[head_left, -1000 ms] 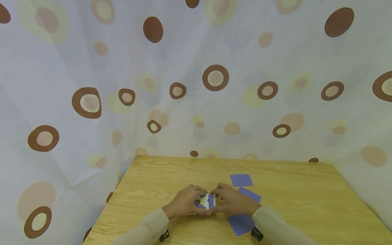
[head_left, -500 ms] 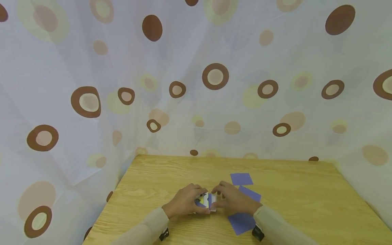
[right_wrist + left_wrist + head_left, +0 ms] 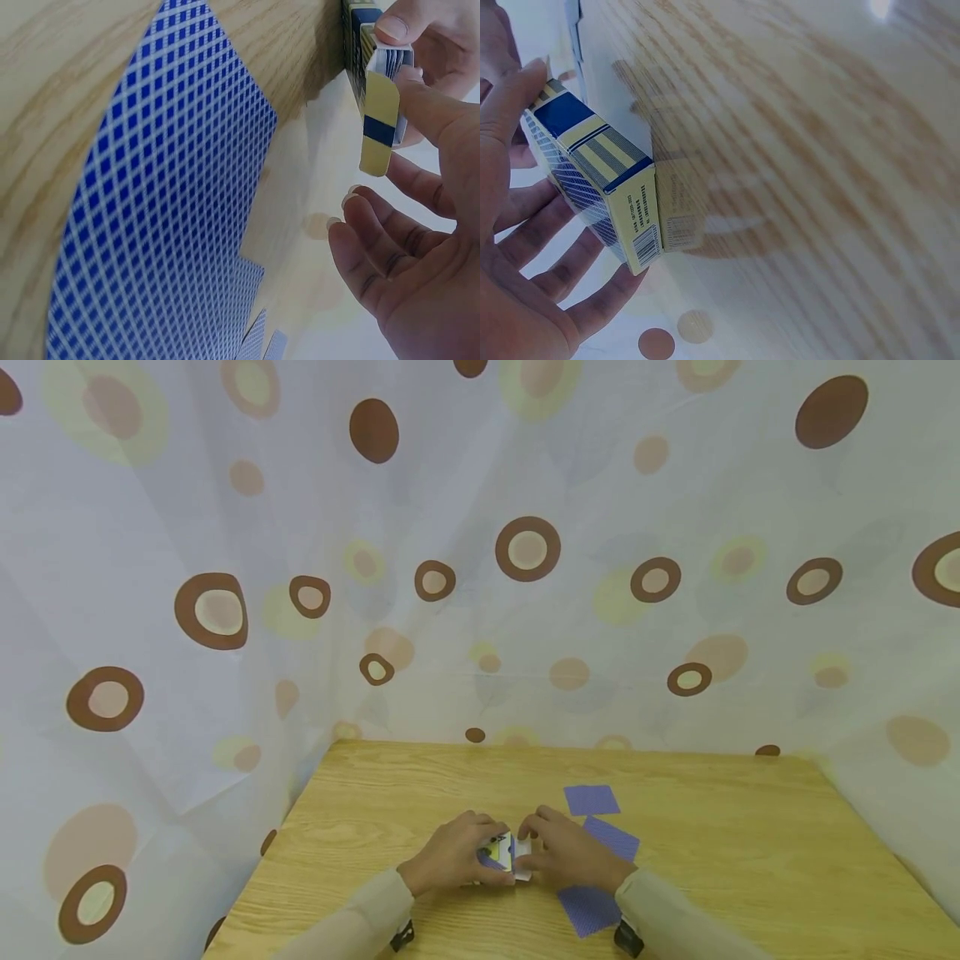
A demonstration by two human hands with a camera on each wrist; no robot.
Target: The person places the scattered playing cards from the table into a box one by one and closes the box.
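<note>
My left hand grips a playing card box, blue and cream with a barcode on its end, held just above or on the tabletop. In the right wrist view the box's end stands open, its cream flap hanging out, and edges of playing cards show inside. My right hand is at that open end. Its thumb touches the opening beside the flap, while the other fingers are loosely bent below and hold nothing visible. Whether the index fingertip touches the flap I cannot tell.
Blue-backed playing cards lie on the wooden table: one far card, one beside my right hand, one nearer under the right wrist. A patterned white curtain surrounds the table's back and sides.
My right hand has shifted slightly right, away from the box's end, and more of the pale flap shows between the hands. My left hand keeps its grip. The loose cards have not moved.
</note>
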